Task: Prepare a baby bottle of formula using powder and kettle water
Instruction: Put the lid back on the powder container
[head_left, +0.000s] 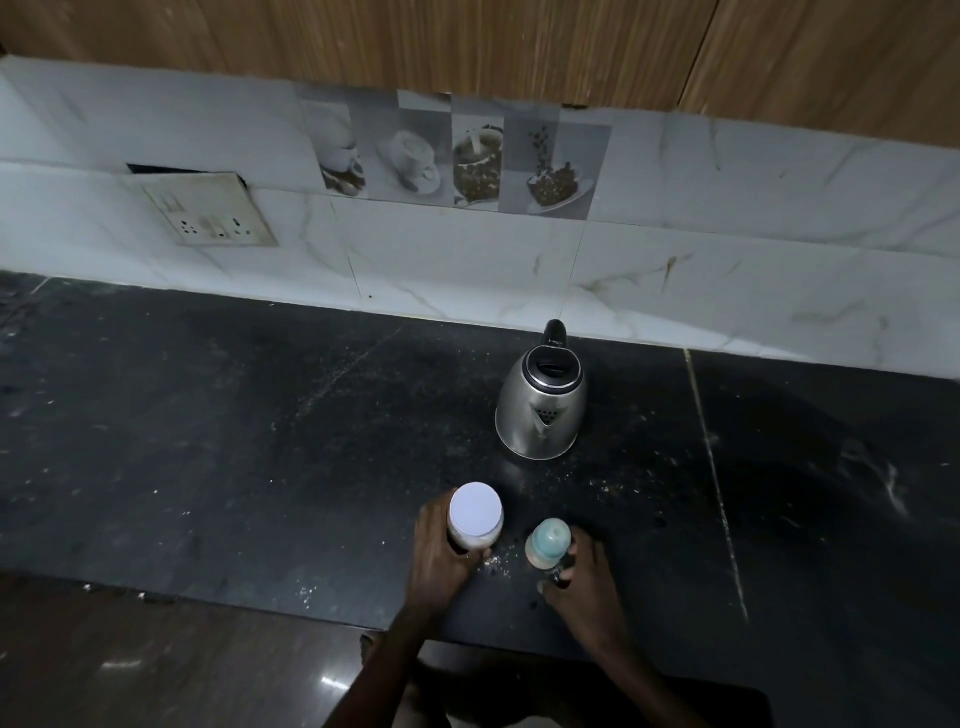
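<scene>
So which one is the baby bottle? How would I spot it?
On the dark countertop, find the shiny steel kettle by the tiled wall. In front of it two small containers stand side by side. The baby bottle is the one in the right hand, with a rounded pale teal top; the jar beside it has a flat white lid.
</scene>
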